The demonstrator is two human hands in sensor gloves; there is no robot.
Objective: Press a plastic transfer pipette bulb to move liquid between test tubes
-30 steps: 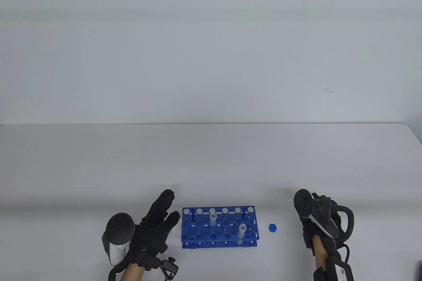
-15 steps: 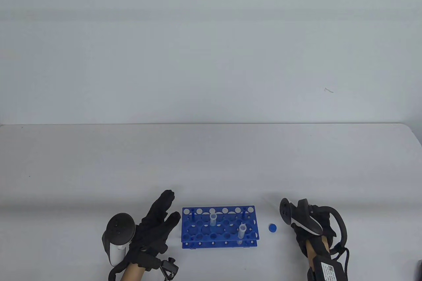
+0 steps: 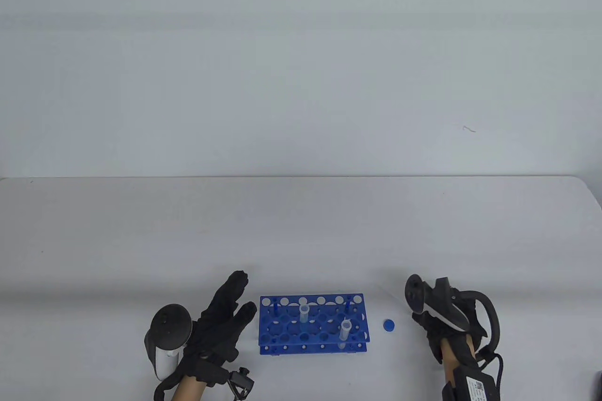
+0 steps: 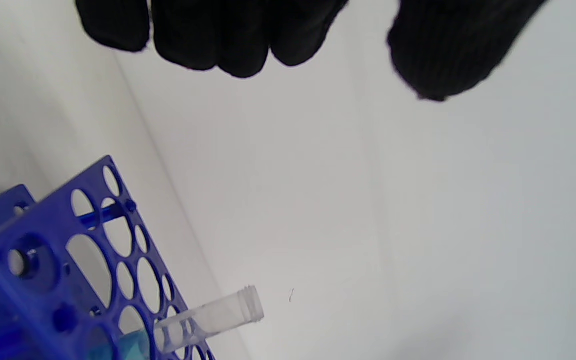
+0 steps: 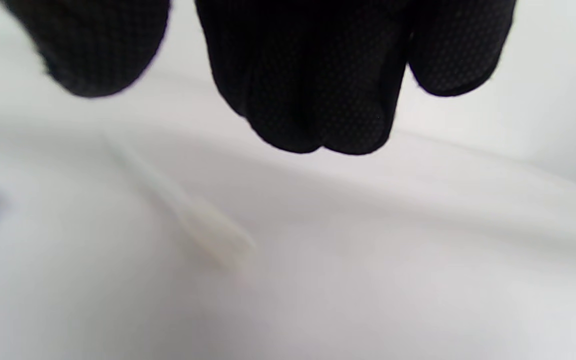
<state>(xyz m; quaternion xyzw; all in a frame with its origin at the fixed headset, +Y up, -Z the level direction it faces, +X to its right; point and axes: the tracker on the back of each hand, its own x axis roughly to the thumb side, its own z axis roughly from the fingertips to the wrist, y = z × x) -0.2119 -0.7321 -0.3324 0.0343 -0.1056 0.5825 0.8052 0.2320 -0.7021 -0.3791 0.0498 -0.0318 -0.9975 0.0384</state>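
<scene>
A blue tube rack (image 3: 312, 325) stands near the table's front edge and holds two clear open test tubes (image 3: 304, 312) (image 3: 345, 328). A clear plastic pipette (image 5: 188, 215) lies flat on the table; it is faint in the table view (image 3: 388, 290), right of the rack. My left hand (image 3: 242, 295) is open, its fingers stretched out beside the rack's left end, holding nothing. My right hand (image 3: 425, 323) hovers right of the pipette, its fingers (image 5: 318, 100) above it and apart from it, empty. The left wrist view shows the rack (image 4: 68, 260) and one tube (image 4: 213, 317).
A small blue cap (image 3: 388, 325) lies on the table between the rack and my right hand. The white table (image 3: 301, 231) stretches far behind the rack to a pale wall.
My right hand moved left toward the pipette and turned, then drifted slightly back right. My left hand, the rack and the cap have not moved.
</scene>
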